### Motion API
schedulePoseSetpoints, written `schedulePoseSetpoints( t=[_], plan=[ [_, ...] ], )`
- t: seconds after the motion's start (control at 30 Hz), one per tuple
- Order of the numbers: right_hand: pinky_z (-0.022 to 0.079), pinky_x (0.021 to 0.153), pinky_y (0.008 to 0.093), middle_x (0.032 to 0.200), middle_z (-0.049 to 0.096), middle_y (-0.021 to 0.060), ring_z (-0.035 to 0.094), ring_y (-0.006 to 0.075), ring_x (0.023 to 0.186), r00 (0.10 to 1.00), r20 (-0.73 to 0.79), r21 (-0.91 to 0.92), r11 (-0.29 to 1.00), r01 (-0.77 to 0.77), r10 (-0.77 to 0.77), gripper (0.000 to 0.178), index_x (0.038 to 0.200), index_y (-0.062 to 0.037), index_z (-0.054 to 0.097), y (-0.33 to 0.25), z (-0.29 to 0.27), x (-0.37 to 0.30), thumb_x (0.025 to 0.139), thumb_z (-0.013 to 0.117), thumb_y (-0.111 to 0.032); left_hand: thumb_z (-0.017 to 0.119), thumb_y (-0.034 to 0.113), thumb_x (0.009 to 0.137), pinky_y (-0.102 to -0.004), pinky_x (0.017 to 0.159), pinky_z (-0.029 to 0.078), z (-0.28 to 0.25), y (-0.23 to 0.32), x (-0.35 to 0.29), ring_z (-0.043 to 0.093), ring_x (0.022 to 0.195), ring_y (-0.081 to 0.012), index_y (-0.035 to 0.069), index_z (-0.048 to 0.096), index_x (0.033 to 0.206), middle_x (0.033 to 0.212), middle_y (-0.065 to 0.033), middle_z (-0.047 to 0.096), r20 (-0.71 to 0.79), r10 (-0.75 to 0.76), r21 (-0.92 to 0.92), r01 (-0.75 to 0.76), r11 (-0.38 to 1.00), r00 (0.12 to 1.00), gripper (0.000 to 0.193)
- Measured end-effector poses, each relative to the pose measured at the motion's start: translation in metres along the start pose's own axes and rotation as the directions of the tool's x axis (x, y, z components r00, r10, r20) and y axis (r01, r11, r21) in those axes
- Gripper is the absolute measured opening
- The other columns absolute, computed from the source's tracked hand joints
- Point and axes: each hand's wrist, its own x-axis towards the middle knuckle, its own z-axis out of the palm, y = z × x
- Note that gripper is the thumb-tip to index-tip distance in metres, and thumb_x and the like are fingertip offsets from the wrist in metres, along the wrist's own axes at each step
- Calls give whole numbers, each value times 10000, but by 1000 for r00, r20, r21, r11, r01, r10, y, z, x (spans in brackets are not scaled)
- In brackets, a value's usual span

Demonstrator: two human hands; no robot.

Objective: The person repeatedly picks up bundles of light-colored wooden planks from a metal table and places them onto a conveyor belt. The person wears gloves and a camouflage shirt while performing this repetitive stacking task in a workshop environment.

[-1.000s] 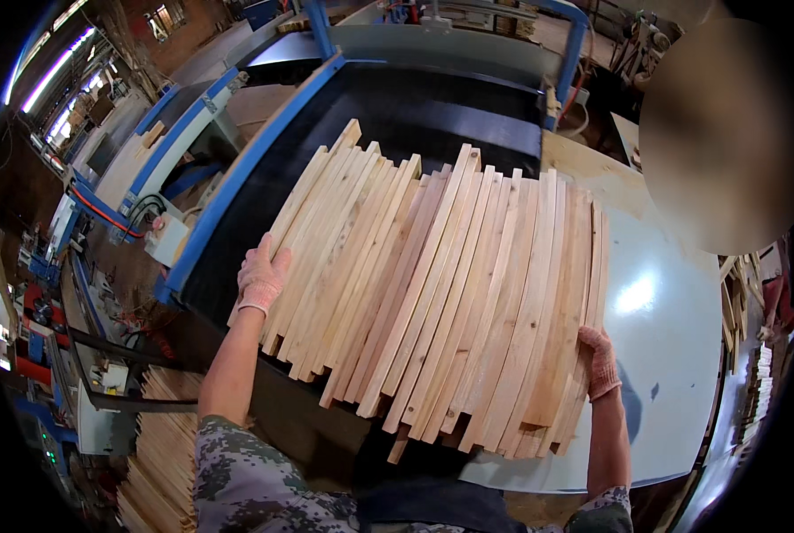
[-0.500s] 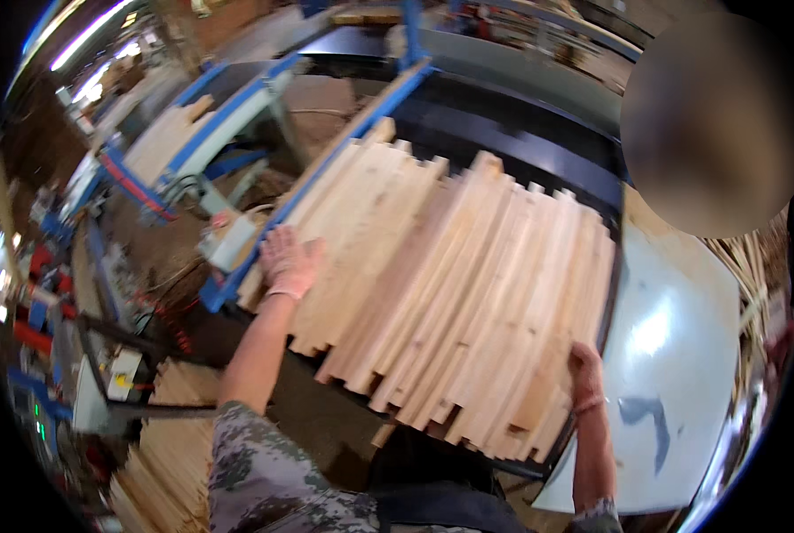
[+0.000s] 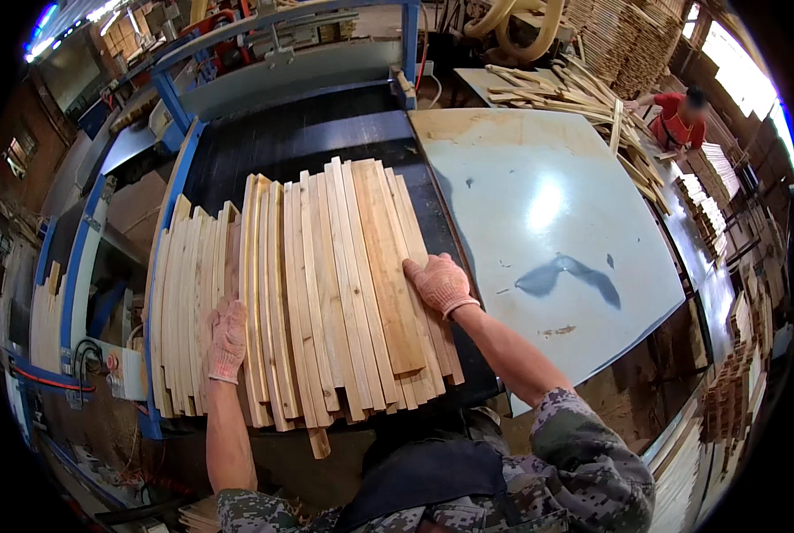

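Note:
A row of pale wooden strips lies side by side across the dark conveyor belt, with uneven ends toward me. My left hand, in a pinkish knit glove, is closed against the left side of the thicker right-hand group, its fingertips partly hidden among the strips. Flatter strips lie to the left of that hand. At the other side, my right hand, gloved alike, curls over the outer right strips with its fingers bent. One short strip end sticks out at the near edge.
To the right stands a pale sheet-topped table with dark stains. Loose strips pile up behind it. A person in red is at the far right. A blue frame borders the belt on the left.
My view has swung to the right. My left hand has left the far left strips and moved to mid-row. My right hand now sits farther up along the right side.

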Motion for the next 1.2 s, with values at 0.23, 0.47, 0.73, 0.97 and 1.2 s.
schedulePoseSetpoints(
  t=[0.23,0.47,0.73,0.97,1.2],
  plan=[
    [341,1238,511,1530,520,287,472,421,1464,830,-448,-183,943,280,-333,749,1546,16,450,-9,1,-7,1050,502,-542,403,282,1150,-385,1261,315,11,0,12,441,1500,-296,20,432,1606,1637,-157,467,45,116,-155,-108,982,992,526],
    [285,1274,507,1566,498,299,404,468,1506,914,-265,268,887,376,-307,709,1590,23,390,-63,3,-41,1051,560,-406,451,486,1134,-387,1234,266,-11,80,4,467,1394,-304,-20,533,1510,1514,-166,546,-29,-96,-300,83,950,995,636],
    [538,1048,441,1310,669,327,686,418,1205,969,34,546,817,187,-245,737,1480,59,508,-84,-39,-47,1026,618,-511,459,553,1103,-450,1313,142,-1,53,16,258,1604,-335,-24,350,1640,1667,-226,404,121,-198,-532,231,815,973,796],
    [610,833,463,949,752,290,767,394,924,979,127,260,958,124,-162,942,1247,154,592,-93,-35,-39,901,651,-720,623,480,1034,-453,1206,373,-16,102,19,522,1373,-311,-4,384,1622,1512,-163,529,253,-279,-779,366,509,926,798],
    [603,860,469,1007,762,269,760,412,974,974,78,340,924,174,-212,900,1317,76,599,-63,-79,-62,855,723,-686,688,258,973,-389,1071,519,-67,215,9,597,1271,-229,-4,365,1608,1416,-143,590,134,-181,-901,195,387,974,759]
  ],
)
